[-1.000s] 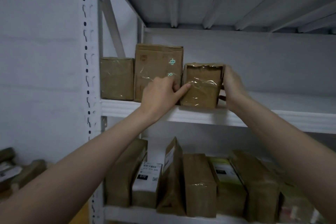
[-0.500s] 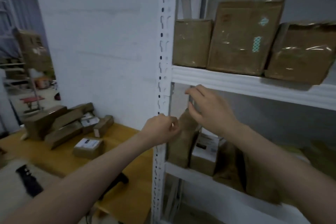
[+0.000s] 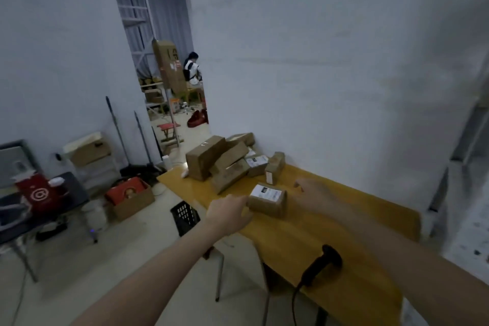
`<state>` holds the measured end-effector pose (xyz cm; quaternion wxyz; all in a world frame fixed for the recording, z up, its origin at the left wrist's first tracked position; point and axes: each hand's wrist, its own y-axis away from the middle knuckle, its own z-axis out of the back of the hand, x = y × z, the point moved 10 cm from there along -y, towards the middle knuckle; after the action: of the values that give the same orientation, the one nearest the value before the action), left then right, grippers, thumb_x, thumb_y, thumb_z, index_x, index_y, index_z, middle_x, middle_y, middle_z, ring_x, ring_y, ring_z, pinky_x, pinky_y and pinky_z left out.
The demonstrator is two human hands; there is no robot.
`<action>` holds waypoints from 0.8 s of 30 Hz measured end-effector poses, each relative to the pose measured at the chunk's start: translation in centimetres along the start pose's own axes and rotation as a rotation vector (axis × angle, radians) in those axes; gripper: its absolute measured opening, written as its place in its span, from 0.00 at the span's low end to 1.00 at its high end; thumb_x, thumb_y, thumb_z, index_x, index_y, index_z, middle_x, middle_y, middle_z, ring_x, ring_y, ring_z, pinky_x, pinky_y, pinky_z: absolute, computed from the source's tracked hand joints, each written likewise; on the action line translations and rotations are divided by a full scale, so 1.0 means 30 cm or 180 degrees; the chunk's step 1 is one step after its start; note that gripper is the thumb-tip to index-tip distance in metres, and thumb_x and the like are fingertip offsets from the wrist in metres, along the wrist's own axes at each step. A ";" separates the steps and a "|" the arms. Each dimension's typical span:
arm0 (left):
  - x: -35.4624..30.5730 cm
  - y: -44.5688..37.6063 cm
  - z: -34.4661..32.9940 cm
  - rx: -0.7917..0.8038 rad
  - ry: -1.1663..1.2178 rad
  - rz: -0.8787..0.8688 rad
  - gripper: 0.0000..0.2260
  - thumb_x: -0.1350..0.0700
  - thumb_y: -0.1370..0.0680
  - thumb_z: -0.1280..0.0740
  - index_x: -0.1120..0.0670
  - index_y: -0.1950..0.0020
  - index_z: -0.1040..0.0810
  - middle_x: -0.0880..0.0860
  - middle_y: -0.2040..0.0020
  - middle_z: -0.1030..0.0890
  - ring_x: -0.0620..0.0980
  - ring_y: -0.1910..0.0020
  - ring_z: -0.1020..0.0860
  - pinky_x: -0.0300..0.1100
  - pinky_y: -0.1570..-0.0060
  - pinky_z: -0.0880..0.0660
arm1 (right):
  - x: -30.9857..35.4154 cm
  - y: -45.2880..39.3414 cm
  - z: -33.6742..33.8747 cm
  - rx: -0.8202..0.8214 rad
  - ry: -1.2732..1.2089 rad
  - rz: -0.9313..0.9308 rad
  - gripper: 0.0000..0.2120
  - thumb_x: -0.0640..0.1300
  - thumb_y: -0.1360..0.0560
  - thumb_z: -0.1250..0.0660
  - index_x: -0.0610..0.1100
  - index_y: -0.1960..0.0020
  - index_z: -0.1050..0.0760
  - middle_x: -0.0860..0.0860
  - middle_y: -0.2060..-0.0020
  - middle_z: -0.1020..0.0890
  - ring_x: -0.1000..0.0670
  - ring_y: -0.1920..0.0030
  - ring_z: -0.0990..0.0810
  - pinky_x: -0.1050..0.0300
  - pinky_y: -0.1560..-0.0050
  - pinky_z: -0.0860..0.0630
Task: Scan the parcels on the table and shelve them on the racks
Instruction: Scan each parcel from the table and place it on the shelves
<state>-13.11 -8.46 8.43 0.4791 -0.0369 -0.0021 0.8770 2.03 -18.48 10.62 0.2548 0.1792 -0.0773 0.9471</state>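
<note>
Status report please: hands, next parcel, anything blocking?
Both hands open, flanking the labelled parcel, no grip yet. Scanner lies untouched on the table. Nothing blocking.

Views: one only, a wide-angle camera worn on the person's head; no second view shares the scene.
Position: above and behind both forearms, which enter from the bottom edge.
Facing: forward and down, across the yellow wooden tabletop (image 3: 344,209) toward the white wall and an open doorway at upper left.
Nearness: the left hand (image 3: 229,213) and right hand (image 3: 318,194) lie mid-frame, the black handheld scanner (image 3: 321,263) nearer the lens, the pile of brown cardboard parcels (image 3: 219,161) beyond the hands.
Tilt: the picture leans, the tabletop running diagonally from centre to lower right.
Distortion: straight edges bend toward the borders; the right margin is blurred.
</note>
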 end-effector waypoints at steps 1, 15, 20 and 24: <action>0.080 -0.007 -0.011 0.0050 -0.0034 0.0039 0.18 0.42 0.21 0.41 0.48 0.35 0.29 0.50 0.42 0.21 0.51 0.47 0.22 0.47 0.53 0.22 | 0.015 -0.047 -0.060 0.0064 -0.0101 -0.0078 0.14 0.48 0.23 0.36 0.44 0.40 0.29 0.47 0.42 0.23 0.51 0.52 0.25 0.59 0.58 0.26; 0.338 -0.437 -0.227 0.0363 0.0035 -0.0327 0.20 0.45 0.20 0.39 0.51 0.30 0.32 0.52 0.37 0.27 0.51 0.46 0.23 0.44 0.55 0.22 | -0.163 -0.490 -0.538 0.0661 -0.0658 -0.0634 0.30 0.44 0.26 0.30 0.45 0.28 0.37 0.47 0.31 0.30 0.47 0.32 0.31 0.56 0.35 0.33; 0.303 -0.745 -0.356 0.0448 0.0079 -0.0481 0.21 0.46 0.20 0.38 0.50 0.29 0.34 0.52 0.34 0.29 0.51 0.40 0.26 0.42 0.51 0.24 | -0.296 -0.647 -0.674 0.0329 -0.1372 -0.1112 0.37 0.42 0.29 0.27 0.46 0.26 0.41 0.47 0.29 0.32 0.46 0.29 0.35 0.51 0.29 0.36; 0.254 -0.993 -0.485 0.0619 0.0040 -0.0609 0.24 0.46 0.21 0.36 0.51 0.28 0.36 0.52 0.30 0.33 0.53 0.34 0.31 0.46 0.42 0.27 | -0.418 -0.723 -0.830 0.0346 -0.1569 -0.1627 0.46 0.47 0.26 0.30 0.45 0.22 0.60 0.45 0.25 0.44 0.42 0.25 0.46 0.46 0.26 0.48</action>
<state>8.78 13.60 -5.40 0.5618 0.0045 0.0825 0.8231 15.72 0.34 -15.94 0.4473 0.4292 -0.0387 0.7838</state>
